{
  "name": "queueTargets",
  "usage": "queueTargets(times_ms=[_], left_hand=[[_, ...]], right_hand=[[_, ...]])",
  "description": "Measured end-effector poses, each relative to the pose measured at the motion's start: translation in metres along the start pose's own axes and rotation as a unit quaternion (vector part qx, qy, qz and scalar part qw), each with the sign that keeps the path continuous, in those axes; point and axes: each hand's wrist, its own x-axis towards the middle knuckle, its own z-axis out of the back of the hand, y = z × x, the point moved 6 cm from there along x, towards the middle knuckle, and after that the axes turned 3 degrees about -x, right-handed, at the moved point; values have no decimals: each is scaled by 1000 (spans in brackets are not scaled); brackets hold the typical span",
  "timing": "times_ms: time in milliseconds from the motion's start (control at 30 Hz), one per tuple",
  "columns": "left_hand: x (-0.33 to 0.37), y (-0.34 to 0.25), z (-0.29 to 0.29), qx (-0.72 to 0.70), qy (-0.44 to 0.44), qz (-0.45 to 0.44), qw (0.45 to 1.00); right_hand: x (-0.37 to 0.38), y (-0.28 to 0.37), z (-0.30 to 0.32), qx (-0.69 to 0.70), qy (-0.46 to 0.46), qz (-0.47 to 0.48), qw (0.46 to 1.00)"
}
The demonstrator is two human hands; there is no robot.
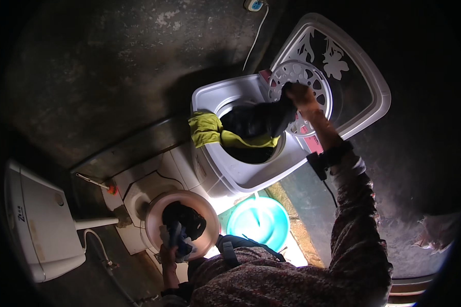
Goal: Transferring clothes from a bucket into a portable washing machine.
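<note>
Gripping a dark garment (261, 118) at its upper end, the right hand (300, 95) is clamped shut on the cloth above the washing machine (215, 169). The garment hangs leftward and down from that hand into the tub, beside a yellow cloth (206, 129) draped over the rim. The left hand (170, 251), farther off, grasps the pink basin (210, 215) of dark, limp clothes.

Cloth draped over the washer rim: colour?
Yellow-green. The cloth hangs over the washing machine rim, beside the dark garment in the right hand. Head view.
</note>
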Motion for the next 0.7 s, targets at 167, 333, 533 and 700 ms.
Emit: queueTargets(times_ms=[167, 333, 533, 700], left_hand=[[-7, -17, -8, 30, 15, 18, 999], [2, -13, -15, 10, 38, 25, 999], [20, 8, -9, -62, 105, -51, 991], [29, 0, -27, -50, 126, -59, 989]], right_hand=[[-14, -18, -22, -53, -5, -133, 990], [37, -3, 19, -146, -43, 42, 987], [49, 106, 33, 400, -86, -82, 909], [63, 136, 46, 464, -10, 16, 885]])
